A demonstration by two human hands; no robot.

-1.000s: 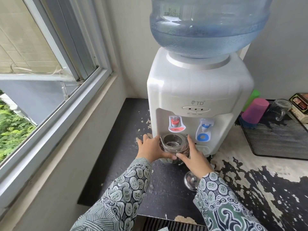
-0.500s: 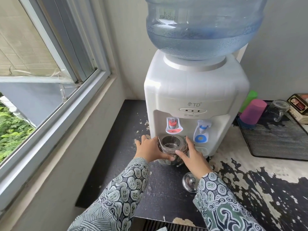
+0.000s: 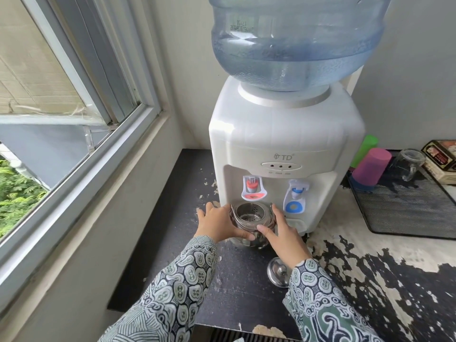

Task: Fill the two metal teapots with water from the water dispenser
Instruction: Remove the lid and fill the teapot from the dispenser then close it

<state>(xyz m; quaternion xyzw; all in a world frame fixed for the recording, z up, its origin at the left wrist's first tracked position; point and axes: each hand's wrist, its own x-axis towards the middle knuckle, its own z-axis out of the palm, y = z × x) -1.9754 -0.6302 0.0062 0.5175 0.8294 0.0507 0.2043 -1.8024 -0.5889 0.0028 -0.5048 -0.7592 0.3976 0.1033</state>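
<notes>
Head camera looks down on a white water dispenser [image 3: 283,149] as a person in patterned sleeves steadies an open metal teapot [image 3: 251,222] beneath its red tap [image 3: 253,187]. Left hand [image 3: 218,225] cups the pot's left side, fingers curled around it; right hand [image 3: 281,232] presses flat against the right side, fingers extended. The teapot's lid [image 3: 277,271] lies on the worn black counter [image 3: 234,292] just beside the right wrist. No water is visibly flowing.
</notes>
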